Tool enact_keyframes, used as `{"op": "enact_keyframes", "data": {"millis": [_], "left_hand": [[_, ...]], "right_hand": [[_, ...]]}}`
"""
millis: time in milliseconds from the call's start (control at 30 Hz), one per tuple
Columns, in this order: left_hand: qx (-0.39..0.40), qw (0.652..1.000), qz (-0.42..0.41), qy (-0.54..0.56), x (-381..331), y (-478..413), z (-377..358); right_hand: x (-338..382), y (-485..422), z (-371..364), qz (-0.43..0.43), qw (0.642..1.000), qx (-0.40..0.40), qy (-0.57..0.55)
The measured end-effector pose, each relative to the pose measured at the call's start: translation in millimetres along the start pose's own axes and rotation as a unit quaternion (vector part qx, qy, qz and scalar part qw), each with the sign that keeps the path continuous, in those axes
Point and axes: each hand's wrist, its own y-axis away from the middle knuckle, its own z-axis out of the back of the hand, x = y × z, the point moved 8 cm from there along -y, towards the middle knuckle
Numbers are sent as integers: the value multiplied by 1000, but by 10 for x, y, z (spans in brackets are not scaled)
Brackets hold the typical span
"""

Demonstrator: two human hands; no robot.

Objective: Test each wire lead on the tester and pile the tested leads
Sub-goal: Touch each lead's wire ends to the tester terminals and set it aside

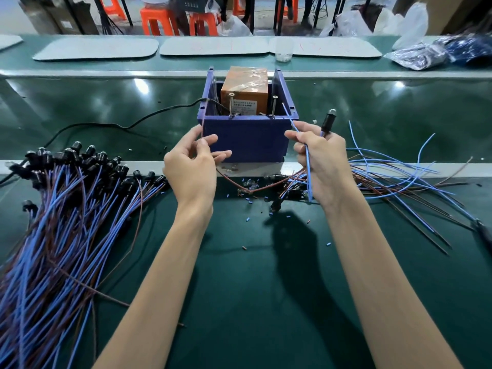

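Left hand (pixel 190 166): bare, slender, long fingers.
Right hand (pixel 322 161): bare as well, same slim build.
Left forearm (pixel 159 275): uncovered along all that shows, lean and smooth.
Right forearm (pixel 380 275): uncovered too, lean, bare at the wrist.

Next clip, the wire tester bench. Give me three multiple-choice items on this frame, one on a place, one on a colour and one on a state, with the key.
1. Where does the largest pile of leads lie?
A) left of the blue box
B) inside the box
C) behind the box

2. What colour is the wire that the left hand pinches?
A) yellow
B) brown
C) white

3. How is the right hand?
A) open and flat
B) gripping a blue wire and a black lamp holder
C) curled, holding nothing

Key: 1 A, the pile spreads out to the box's left. 2 B, a brown strand rises from the fingertips. 3 B, the fingers close on both.
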Motion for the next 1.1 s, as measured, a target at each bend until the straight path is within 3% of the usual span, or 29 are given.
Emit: {"op": "enact_keyframes", "data": {"millis": [133, 300, 1100], "left_hand": [[71, 996, 32, -47, 108, -12, -87], [98, 994, 30, -42, 91, 7, -141], [93, 994, 18, -56, 5, 10, -119]], "right_hand": [[-23, 17, -29, 0, 1000, 10, 15], [-13, 36, -64, 1, 999, 33, 24], [-30, -11, -77, 1, 999, 42, 0]]}}
